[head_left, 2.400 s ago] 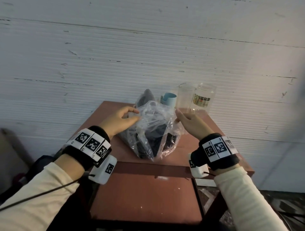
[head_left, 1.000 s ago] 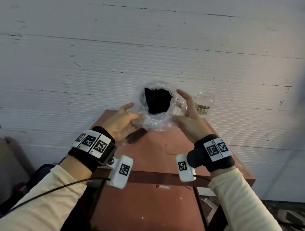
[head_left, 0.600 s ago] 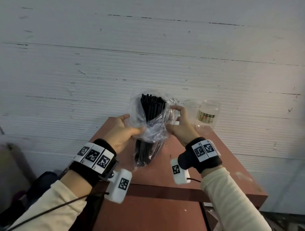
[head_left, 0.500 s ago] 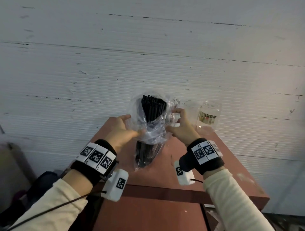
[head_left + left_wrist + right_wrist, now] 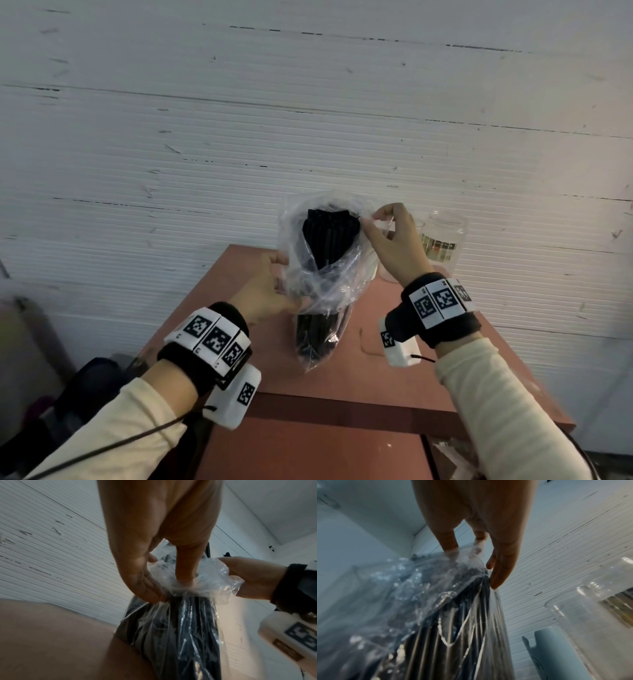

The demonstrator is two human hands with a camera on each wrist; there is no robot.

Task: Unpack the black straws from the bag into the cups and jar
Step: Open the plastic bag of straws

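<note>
A clear plastic bag (image 5: 337,287) stands upright on the red-brown table (image 5: 394,373), full of black straws (image 5: 330,236) whose tops show in its open mouth. My left hand (image 5: 284,284) grips the bag round its middle; in the left wrist view its fingers (image 5: 150,589) bunch the plastic (image 5: 171,628). My right hand (image 5: 371,219) pinches the bag's upper right rim, and the right wrist view shows its fingertips (image 5: 496,580) on the film over the straws (image 5: 450,628). Behind the right hand stands a glass jar (image 5: 445,240).
In the right wrist view a pale blue cup (image 5: 556,654), a clear cup (image 5: 583,616) and the jar (image 5: 618,582) stand to the right of the bag. A white ribbed wall (image 5: 205,137) runs right behind the table. A lower shelf (image 5: 308,452) lies under the front edge.
The right hand has moved up from the bag's side to pinch its top rim. The left hand has shifted its hold lower on the bag's middle. The bag still stands upright.
</note>
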